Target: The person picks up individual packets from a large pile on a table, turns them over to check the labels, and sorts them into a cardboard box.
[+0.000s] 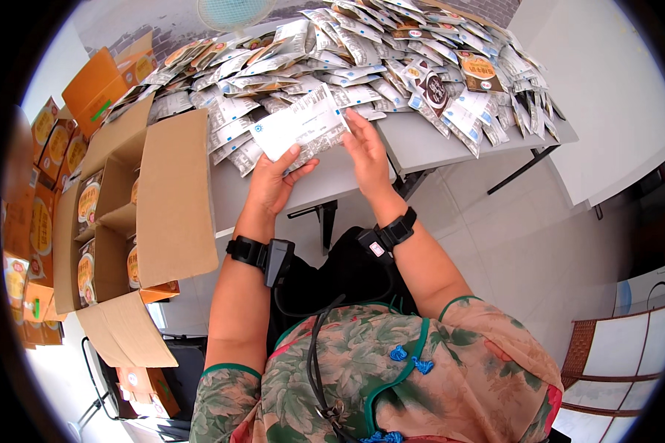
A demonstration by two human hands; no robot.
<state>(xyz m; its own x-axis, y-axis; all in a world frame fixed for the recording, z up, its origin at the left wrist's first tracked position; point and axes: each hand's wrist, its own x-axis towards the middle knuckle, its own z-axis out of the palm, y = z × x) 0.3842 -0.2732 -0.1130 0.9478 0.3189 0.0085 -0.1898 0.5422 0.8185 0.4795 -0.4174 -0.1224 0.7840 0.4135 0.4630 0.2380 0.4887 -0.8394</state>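
Observation:
A white and silver-grey flat packet point(301, 127) is held up in front of me over the near edge of the table. My left hand point(273, 181) grips its lower left part, thumb on the top face and fingers beneath. At the packet's right end, my right hand point(366, 155) holds the edge between thumb and fingers. The face turned up is mostly white, with a small blue mark and a grey patterned band. Just beyond my hands, a large heap of similar packets point(347, 74) covers much of the tables.
An open cardboard box point(174, 199) with dividers stands at left, packets upright in its compartments. Orange cartons point(43, 221) are stacked behind it. Two grey tables point(421, 140) meet before me. A fan point(233, 13) is at the far side; a white partition point(598, 96) rises at right.

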